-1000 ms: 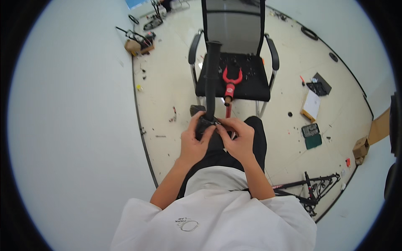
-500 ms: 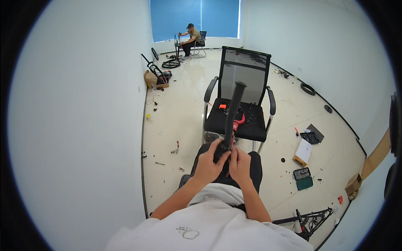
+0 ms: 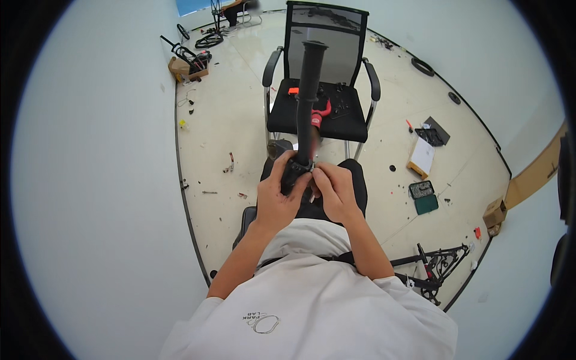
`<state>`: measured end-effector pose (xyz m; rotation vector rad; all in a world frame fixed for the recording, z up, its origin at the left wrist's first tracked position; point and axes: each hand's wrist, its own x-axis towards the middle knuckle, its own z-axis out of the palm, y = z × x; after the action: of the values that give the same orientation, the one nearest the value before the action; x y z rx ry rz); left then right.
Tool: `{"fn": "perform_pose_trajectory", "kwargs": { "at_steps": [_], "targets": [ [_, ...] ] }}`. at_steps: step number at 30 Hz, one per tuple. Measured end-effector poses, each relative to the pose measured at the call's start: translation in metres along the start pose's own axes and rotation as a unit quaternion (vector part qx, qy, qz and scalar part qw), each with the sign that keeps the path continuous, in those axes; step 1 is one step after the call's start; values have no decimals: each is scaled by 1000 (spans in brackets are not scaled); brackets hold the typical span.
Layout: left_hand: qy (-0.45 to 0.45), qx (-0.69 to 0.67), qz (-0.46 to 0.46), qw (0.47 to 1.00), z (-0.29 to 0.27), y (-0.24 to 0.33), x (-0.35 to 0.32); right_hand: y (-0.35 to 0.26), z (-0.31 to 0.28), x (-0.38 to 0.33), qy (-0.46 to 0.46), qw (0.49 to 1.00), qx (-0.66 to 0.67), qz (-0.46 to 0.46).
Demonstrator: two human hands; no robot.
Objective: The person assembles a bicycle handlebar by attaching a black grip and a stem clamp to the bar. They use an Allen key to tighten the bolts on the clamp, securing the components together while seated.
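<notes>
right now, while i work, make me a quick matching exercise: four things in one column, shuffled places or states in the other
1. left hand | A. open on the floor at the right
2. red forked part | B. on the floor, just right of the right forearm
3. green case | C. holding a black part at the lower end of a black bar
4. bicycle frame | D. at the chair seat, partly hidden by the bar

Right pairs: 1-C, 2-D, 3-A, 4-B
</notes>
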<state>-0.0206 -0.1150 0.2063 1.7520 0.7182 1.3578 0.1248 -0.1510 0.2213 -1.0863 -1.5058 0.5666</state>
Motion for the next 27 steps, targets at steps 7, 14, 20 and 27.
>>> {"fn": "perform_pose_trajectory", "kwargs": {
  "at_steps": [7,14,20,27],
  "targets": [
    [-2,-12,10,1000,-3,1,5,7,2,2,-25,990,119,71],
    [-5,-27,42,999,-3,-15,1,8,-3,-4,-14,975,197,107],
    [-6,-107,20,994,-4,-20,1,-4,-11,-4,41,988,139,53],
    [-6,-230,-24,973,-3,-11,-1,-4,-15,-4,75,990,111,-49]
  ]
}}
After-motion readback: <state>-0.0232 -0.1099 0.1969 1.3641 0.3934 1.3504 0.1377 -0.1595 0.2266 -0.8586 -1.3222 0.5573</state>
